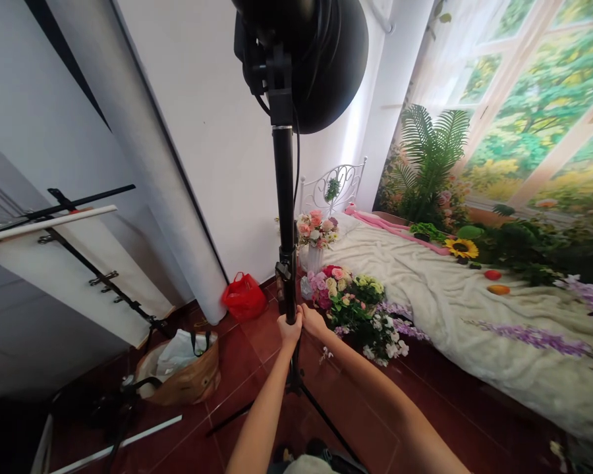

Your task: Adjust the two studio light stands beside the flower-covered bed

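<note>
Both of my hands are wrapped round the black pole of a light stand (285, 178). My left hand (289, 331) closes on the lower part of the pole. Right beside it my right hand (312, 320) grips the same pole, its fingers partly hidden behind it. A clamp knob (282, 270) sits on the pole above my hands. At the top is a large black studio lamp (331, 66) with a cable hanging down. The stand's legs (321, 411) spread over the red tiled floor near my feet.
On the right, a bed (425, 289) bears a cream blanket, a sunflower (461, 248) and purple flower stems. Bunches of artificial flowers (348, 296) stand by its edge. A red bag (244, 297) and a brown basket (197, 378) lie left. A white board (89, 263) leans at far left.
</note>
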A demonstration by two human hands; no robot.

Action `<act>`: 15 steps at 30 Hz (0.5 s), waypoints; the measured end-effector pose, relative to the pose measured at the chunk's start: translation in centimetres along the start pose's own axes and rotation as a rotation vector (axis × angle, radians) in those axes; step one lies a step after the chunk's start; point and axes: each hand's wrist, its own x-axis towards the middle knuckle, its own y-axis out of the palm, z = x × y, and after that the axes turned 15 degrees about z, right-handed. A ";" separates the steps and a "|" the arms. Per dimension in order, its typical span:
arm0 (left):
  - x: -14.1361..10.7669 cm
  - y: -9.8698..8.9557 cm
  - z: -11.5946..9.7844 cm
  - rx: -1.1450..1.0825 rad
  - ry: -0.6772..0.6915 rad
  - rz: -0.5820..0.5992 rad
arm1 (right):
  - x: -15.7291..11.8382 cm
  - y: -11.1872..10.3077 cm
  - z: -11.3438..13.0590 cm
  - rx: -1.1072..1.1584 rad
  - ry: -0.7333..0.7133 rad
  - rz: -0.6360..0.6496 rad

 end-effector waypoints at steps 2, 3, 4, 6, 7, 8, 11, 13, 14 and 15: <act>0.0 0.0 0.1 -0.009 -0.014 -0.001 | -1.9 0.1 -0.4 -0.020 -0.177 -0.092; 0.0 -0.1 0.1 -0.014 -0.019 -0.002 | -2.8 0.1 -0.7 -0.035 -0.272 -0.120; 0.0 -0.1 0.0 -0.015 -0.022 -0.003 | -3.7 0.0 -1.0 -0.053 -0.348 -0.127; 0.0 -0.1 -0.1 -0.009 -0.024 -0.008 | -5.1 -0.1 -1.6 -0.095 -0.432 -0.084; 0.0 -0.1 -0.1 -0.003 -0.022 -0.007 | -5.5 -0.2 -1.8 -0.116 -0.454 -0.057; 0.0 -0.1 -0.2 0.003 -0.019 -0.006 | -5.6 -0.3 -2.0 -0.137 -0.468 -0.032; 0.0 -0.1 -0.5 0.015 -0.009 0.000 | -5.0 -0.5 -2.1 -0.188 -0.448 0.008; 0.0 -0.1 -0.6 0.013 -0.009 0.002 | -4.1 -0.7 -2.1 -0.234 -0.407 0.040; 0.0 -0.1 -0.6 0.009 -0.011 0.002 | -3.7 -0.7 -2.1 -0.266 -0.388 0.067; 0.0 -0.1 -0.5 0.004 -0.014 0.003 | -3.4 -0.9 -2.0 -0.303 -0.371 0.098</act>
